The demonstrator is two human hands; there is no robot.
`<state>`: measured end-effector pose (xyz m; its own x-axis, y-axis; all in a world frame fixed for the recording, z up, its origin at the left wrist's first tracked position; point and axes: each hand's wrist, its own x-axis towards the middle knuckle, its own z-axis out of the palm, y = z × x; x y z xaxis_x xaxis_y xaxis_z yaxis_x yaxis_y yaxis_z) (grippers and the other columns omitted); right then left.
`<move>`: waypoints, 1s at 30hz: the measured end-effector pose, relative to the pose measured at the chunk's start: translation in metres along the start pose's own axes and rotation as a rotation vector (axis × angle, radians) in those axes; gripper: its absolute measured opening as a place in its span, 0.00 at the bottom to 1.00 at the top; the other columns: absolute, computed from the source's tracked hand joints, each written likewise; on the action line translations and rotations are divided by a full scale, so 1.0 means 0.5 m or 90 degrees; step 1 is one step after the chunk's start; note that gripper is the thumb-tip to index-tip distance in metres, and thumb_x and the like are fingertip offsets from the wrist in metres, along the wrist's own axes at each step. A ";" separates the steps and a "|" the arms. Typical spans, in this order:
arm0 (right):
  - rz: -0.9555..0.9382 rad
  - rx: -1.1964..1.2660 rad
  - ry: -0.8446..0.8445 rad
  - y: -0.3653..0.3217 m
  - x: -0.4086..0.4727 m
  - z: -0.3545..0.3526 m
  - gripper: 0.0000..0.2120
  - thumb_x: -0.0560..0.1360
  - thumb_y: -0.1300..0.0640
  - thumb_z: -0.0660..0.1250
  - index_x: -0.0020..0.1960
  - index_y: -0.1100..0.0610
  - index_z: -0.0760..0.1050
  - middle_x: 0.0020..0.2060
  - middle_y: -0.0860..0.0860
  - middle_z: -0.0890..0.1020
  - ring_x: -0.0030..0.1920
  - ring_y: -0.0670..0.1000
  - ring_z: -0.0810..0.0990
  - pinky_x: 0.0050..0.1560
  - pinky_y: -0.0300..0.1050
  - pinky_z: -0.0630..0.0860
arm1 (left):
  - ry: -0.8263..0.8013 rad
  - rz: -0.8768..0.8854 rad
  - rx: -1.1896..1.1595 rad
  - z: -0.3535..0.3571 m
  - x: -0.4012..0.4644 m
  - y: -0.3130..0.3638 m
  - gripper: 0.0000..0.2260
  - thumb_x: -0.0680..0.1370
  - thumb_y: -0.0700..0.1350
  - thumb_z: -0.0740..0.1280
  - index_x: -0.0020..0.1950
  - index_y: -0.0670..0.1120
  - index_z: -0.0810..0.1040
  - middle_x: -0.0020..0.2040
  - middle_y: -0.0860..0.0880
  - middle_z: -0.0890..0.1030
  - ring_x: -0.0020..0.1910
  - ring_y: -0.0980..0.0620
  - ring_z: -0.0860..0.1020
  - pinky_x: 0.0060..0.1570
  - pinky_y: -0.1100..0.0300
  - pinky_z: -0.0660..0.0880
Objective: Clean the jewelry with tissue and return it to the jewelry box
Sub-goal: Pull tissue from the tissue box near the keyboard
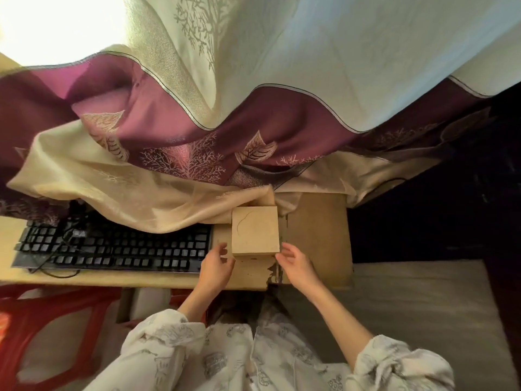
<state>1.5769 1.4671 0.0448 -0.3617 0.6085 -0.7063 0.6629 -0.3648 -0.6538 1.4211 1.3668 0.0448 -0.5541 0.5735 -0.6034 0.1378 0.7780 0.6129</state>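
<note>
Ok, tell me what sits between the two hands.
Head view: the closed jewelry box near edge lies between the left hand and right hand.

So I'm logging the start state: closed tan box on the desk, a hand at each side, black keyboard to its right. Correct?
Not quite. The head view shows the black keyboard to the left of the closed tan box, not right. The left hand and right hand do flank it.

The jewelry box (255, 230) is a plain tan, square-topped box with its lid closed and a thin curved line marked on the top. It sits flat and upright on the wooden desk, just right of frame centre, its far edge at twelve o'clock tucked under the draped curtain
</note>
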 end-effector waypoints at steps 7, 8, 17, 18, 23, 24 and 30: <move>0.036 -0.076 0.002 0.001 0.041 0.020 0.24 0.77 0.57 0.62 0.71 0.56 0.60 0.64 0.53 0.73 0.61 0.51 0.74 0.59 0.44 0.73 | -0.009 -0.047 -0.041 0.037 0.033 -0.005 0.19 0.77 0.43 0.66 0.67 0.42 0.69 0.64 0.44 0.75 0.61 0.47 0.74 0.57 0.57 0.70; 0.031 -0.117 0.006 0.005 0.044 0.024 0.22 0.77 0.56 0.62 0.70 0.56 0.62 0.63 0.53 0.74 0.60 0.51 0.74 0.59 0.46 0.73 | 0.008 -0.062 -0.033 0.039 0.037 -0.008 0.18 0.77 0.45 0.66 0.65 0.41 0.71 0.62 0.44 0.76 0.60 0.46 0.75 0.56 0.57 0.70; 0.007 -0.229 0.080 0.014 0.063 0.025 0.12 0.75 0.50 0.65 0.55 0.55 0.72 0.52 0.51 0.79 0.52 0.52 0.76 0.47 0.42 0.71 | 0.047 -0.051 0.007 0.035 0.045 -0.027 0.12 0.75 0.49 0.68 0.48 0.40 0.76 0.43 0.47 0.79 0.45 0.50 0.75 0.43 0.59 0.68; 0.006 -0.226 0.065 0.019 0.065 0.022 0.12 0.75 0.49 0.65 0.53 0.54 0.72 0.51 0.51 0.79 0.51 0.51 0.76 0.46 0.42 0.71 | 0.049 -0.044 0.011 0.033 0.043 -0.026 0.11 0.75 0.49 0.68 0.48 0.40 0.76 0.42 0.47 0.79 0.43 0.51 0.75 0.41 0.60 0.67; -0.003 -0.248 0.061 0.036 0.061 0.018 0.10 0.75 0.48 0.65 0.44 0.52 0.67 0.44 0.49 0.76 0.48 0.51 0.74 0.43 0.42 0.67 | 0.039 -0.013 0.020 0.027 0.039 -0.033 0.10 0.75 0.48 0.68 0.43 0.42 0.75 0.39 0.48 0.79 0.41 0.52 0.75 0.38 0.60 0.66; -0.006 -0.248 0.065 0.038 0.059 0.018 0.10 0.75 0.48 0.65 0.44 0.52 0.67 0.44 0.49 0.75 0.47 0.50 0.73 0.42 0.42 0.66 | 0.035 -0.007 0.025 0.026 0.039 -0.034 0.10 0.75 0.49 0.68 0.43 0.42 0.75 0.39 0.48 0.78 0.41 0.52 0.75 0.37 0.61 0.66; -0.029 -0.251 0.062 0.042 0.054 0.015 0.10 0.76 0.51 0.64 0.43 0.57 0.67 0.43 0.51 0.76 0.45 0.50 0.72 0.42 0.43 0.66 | 0.022 0.044 0.083 0.021 0.038 -0.032 0.10 0.75 0.49 0.68 0.41 0.43 0.74 0.37 0.51 0.76 0.38 0.53 0.73 0.32 0.64 0.64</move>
<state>1.5762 1.4708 0.0098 -0.3453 0.6883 -0.6380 0.8549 -0.0497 -0.5164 1.4172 1.3681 0.0183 -0.5671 0.6196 -0.5427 0.2813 0.7650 0.5794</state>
